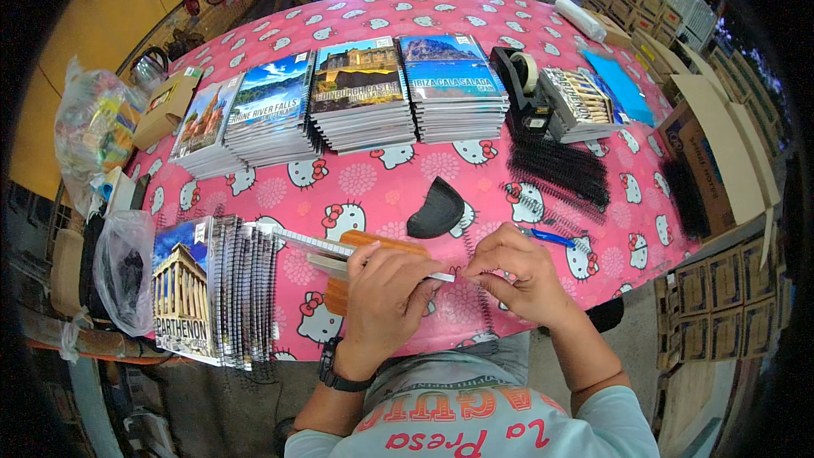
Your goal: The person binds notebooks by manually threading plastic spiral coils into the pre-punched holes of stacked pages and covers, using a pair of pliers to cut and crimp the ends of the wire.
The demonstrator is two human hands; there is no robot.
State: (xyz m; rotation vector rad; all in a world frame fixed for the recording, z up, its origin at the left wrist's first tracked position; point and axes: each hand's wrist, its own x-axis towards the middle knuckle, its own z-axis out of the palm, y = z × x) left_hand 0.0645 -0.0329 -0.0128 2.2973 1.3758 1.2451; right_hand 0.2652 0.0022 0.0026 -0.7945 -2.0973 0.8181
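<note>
I see my left hand (386, 288) clamped flat over the unbound notebook (335, 254) — long axis running left to right — while my right hand (519, 276) pinches the black spiral coil (473, 267) at its right end.

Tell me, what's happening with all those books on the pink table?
A person is putting a notebook together at the pink table. The left hand presses it down while the right hand works a black spiral into its edge. Finished stacks sit behind, loose spirals to the right.
</note>
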